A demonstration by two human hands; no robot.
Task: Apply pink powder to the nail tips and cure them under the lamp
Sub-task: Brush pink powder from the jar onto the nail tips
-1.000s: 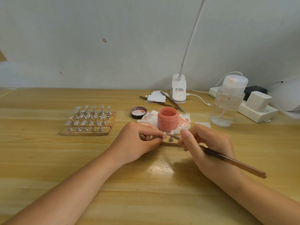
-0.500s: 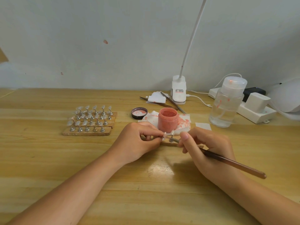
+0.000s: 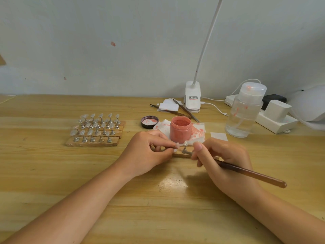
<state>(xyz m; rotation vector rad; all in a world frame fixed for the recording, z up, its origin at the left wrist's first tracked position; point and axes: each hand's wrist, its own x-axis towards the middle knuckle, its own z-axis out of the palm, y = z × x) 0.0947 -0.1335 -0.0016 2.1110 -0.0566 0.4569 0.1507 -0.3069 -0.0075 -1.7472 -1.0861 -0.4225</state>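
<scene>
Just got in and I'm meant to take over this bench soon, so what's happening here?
A person is working on false nail tips. The left hand pinches a nail tip at a small wooden stand, while the right hand holds a brush with its working end near that tip. The open jar of pink powder sits just behind on a stained tissue, its lid beside it. More tips wait on racks to the left.
</scene>
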